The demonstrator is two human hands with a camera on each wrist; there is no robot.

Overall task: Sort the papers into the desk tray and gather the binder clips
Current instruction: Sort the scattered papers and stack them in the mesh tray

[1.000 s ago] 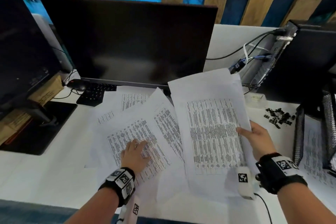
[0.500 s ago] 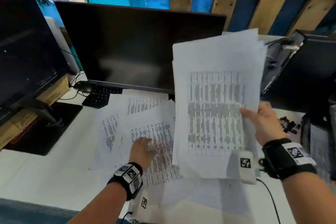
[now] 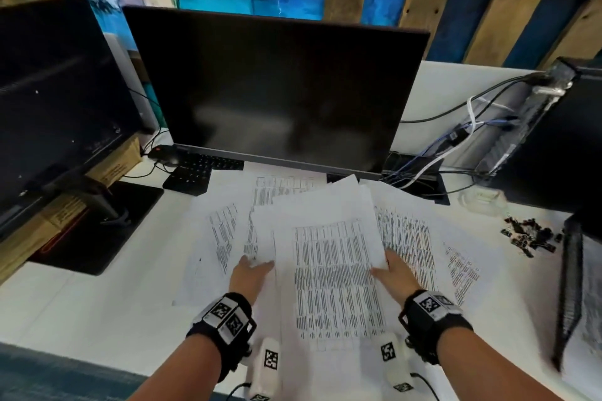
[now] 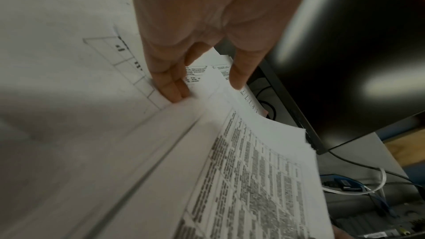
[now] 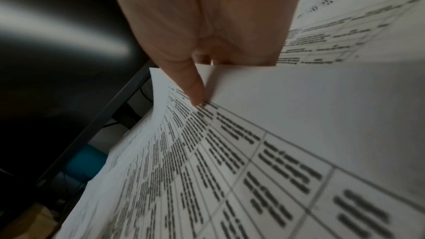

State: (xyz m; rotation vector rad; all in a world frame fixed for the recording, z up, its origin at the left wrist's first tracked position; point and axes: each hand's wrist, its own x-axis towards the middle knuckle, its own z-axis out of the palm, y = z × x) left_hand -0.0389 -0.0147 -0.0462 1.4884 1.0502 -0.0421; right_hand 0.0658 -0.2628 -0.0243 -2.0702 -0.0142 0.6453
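Both hands on one stack of papers point(image 3: 329, 270) above the table point(image 3: 97, 309): left hand point(image 3: 249, 275) pinching left edge, right hand point(image 3: 392, 277) pinching right edge. Risk: loose sheets slipping out, uneven stack. Binder clips point(image 3: 529, 236) scattered beside tray point(image 3: 570, 286).

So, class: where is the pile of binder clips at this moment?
In the head view, the binder clips lie loose on the white desk at far right, between the scattered papers and the black mesh tray.

Thumb point(image 5: 193, 86) on printed papers point(image 5: 230, 161)
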